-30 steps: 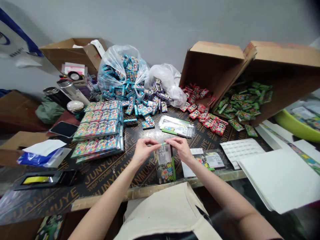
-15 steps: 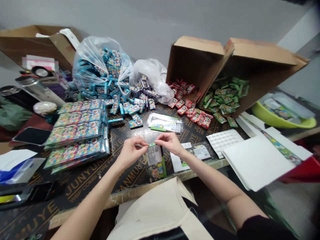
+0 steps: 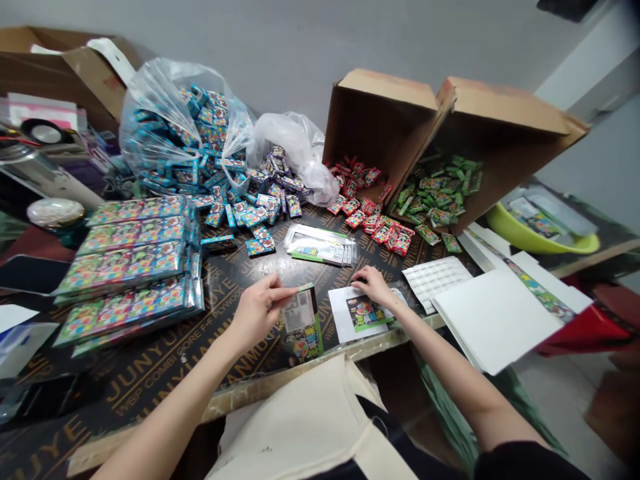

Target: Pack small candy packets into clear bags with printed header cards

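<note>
My left hand pinches the top edge of a clear printed plastic bag with black and green artwork, which lies near the table's front edge. To its right, my right hand hovers at or just touches a white sheet, its fingers bent and slightly apart, with nothing seen in them. Another printed bag, black and green, rests on that sheet under my right wrist. Beyond both hands lies a stack of clear bags with green printed edges.
Filled multicoloured packs are stacked at left. Blue boxes spill from a clear bag, beside small purple boxes. Two cartons hold red and green packets. White sheets and a yellow basin are at right.
My right hand has let go of the printed bag's top edge and moved right to the white sheet. My left hand still pinches the bag. The view has shifted slightly.
</note>
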Demonstrator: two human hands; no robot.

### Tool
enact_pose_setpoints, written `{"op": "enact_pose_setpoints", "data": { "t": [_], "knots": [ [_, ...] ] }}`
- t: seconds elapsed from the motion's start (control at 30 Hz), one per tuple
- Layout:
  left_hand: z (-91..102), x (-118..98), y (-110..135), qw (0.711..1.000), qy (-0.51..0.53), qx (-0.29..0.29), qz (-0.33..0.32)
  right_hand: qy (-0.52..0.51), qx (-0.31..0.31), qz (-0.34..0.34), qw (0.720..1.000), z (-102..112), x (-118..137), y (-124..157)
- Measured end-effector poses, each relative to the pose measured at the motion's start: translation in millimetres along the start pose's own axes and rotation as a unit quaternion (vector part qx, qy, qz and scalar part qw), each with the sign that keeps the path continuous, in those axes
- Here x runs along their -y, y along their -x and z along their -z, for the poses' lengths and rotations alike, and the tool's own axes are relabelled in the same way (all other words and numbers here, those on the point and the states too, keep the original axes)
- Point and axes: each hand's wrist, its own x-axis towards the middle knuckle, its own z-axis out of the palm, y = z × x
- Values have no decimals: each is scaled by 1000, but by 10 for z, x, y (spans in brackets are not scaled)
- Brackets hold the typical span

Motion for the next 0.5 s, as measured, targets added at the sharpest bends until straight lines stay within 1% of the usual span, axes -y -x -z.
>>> {"op": "enact_pose_setpoints", "data": {
  "t": [0.1, 0.2, 0.33, 0.4, 0.5],
  "knots": [
    [-17, 7, 3, 1000, 3, -3, 6, 4, 4, 11, 1000, -129, -45, 26],
    [-35, -4, 9, 1000, 3, -11, 18, 5, 3, 32, 999, -212, 35, 55],
    [-47, -45, 16, 999, -6, -14, 37, -14, 6, 57, 998, -264, 116, 121],
    [-54, -55, 21, 999, -17, -14, 43, -30, 3, 55, 998, -282, 114, 145],
    [-67, -51, 34, 999, -28, -14, 38, -64, 0, 32, 997, -285, 57, 126]
  ]
}}
